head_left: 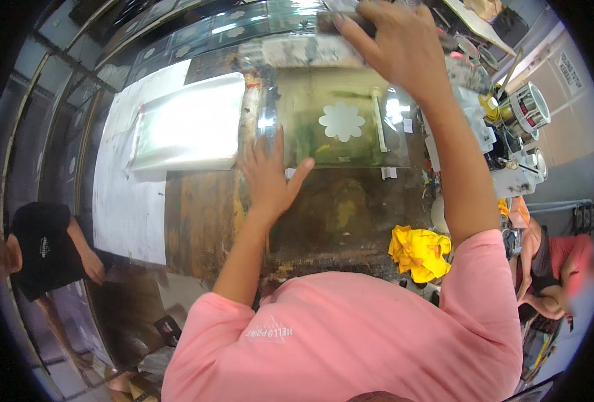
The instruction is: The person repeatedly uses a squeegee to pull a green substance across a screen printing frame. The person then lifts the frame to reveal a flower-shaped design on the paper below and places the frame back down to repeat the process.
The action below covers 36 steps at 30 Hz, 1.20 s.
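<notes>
A stained wooden table (203,214) spreads out beneath a greenish, see-through panel (307,107), the thing being worked on, which lies flat with its near edge facing the person. Past the panel's far edge, toward the upper left, rows of dark panes (196,40) bear pale flower shapes. Well to the panel's left, a co-worker in a black shirt (39,248) stands near the table; well to its right, another person in red (565,268) is bent over.

A large white sheet (126,208) lies to the panel's left, and on it rests a bright silvery frame (190,120). Just beyond the panel's far edge runs a pale, smeared bar (304,50).

The right hand (401,47) is above the panel's far right part, thumb stretched leftward by a dark block (344,23); with the blur there, I cannot tell whether it grips the block or merely touches it. The left hand (270,175) is palm down, fingers spread, at the panel's near left corner.

A crumpled yellow cloth (419,253) lies nearer the person than the panel, to its right. A can (525,110) sits farther right. Inside the panel shows a whitish flower shape (341,122); a small white tab (389,173) is at its near right corner.
</notes>
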Motion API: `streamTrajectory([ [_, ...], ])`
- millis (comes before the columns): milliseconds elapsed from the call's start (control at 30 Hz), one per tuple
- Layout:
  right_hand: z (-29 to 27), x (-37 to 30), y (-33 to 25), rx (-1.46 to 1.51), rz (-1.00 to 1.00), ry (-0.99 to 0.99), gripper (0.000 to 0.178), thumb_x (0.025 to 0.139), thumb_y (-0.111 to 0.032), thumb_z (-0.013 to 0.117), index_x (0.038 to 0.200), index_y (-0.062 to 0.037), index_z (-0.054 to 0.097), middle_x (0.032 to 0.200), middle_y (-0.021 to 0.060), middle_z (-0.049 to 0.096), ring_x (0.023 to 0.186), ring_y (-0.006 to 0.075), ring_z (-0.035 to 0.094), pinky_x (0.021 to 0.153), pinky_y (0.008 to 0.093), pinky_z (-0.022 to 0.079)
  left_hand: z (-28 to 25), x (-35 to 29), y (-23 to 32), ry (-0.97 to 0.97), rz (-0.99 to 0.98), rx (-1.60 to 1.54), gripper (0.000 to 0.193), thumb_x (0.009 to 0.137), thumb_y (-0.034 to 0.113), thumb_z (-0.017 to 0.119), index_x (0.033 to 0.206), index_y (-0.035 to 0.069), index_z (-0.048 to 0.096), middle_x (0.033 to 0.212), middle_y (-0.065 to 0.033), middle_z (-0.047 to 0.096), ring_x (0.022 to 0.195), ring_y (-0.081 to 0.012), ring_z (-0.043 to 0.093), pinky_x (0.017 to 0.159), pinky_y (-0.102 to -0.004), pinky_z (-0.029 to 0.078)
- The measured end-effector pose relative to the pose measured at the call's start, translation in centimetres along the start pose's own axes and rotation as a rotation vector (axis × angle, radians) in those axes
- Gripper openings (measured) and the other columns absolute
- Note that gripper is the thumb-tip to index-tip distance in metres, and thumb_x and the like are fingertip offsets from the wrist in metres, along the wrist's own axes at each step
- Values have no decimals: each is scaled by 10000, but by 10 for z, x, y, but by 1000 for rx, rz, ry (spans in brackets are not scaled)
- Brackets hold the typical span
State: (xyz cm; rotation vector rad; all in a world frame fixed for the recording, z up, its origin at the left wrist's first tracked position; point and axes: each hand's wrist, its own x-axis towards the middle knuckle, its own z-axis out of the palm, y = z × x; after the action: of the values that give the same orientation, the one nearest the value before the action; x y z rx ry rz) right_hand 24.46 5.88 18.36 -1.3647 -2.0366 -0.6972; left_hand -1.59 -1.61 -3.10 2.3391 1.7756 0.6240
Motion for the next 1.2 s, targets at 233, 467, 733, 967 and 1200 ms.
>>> streamTrajectory([
  [233,-1,46,16,66,125,-22,569,976,-529,566,782,-25,747,803,209,730,823,399,702,806,519,467,23,-16,7,-164,7,135,1048,936,729,628,1602,-47,399,1702,-241,329,1618,-380,232,1247,-712,-50],
  [467,-4,64,24,39,115,-11,614,961,-543,557,785,13,747,787,242,723,785,441,702,785,543,519,-9,68,15,307,93,-258,610,951,310,776,1427,-44,632,1425,-208,676,1396,-403,578,1238,-495,321],
  [733,-7,37,9,126,150,-37,550,981,-566,591,848,-66,780,799,163,736,846,379,709,823,500,477,-70,26,-119,473,-333,-303,472,948,93,725,1398,-35,670,1367,-212,716,1279,-273,670,1101,-379,479],
  [967,4,27,13,-19,67,7,575,1026,-553,564,1158,-33,769,1061,190,765,959,379,699,903,443,460,-139,-24,-293,652,-333,14,464,903,176,753,1330,-2,722,1251,-258,746,1136,-405,716,1058,-435,518],
  [1200,7,20,22,-23,92,-76,608,1020,-571,564,1205,-29,768,1107,203,764,976,394,705,895,456,491,-148,-28,-325,541,-802,547,611,953,316,736,1475,26,603,1411,-244,630,1312,-424,596,1124,-548,444],
])
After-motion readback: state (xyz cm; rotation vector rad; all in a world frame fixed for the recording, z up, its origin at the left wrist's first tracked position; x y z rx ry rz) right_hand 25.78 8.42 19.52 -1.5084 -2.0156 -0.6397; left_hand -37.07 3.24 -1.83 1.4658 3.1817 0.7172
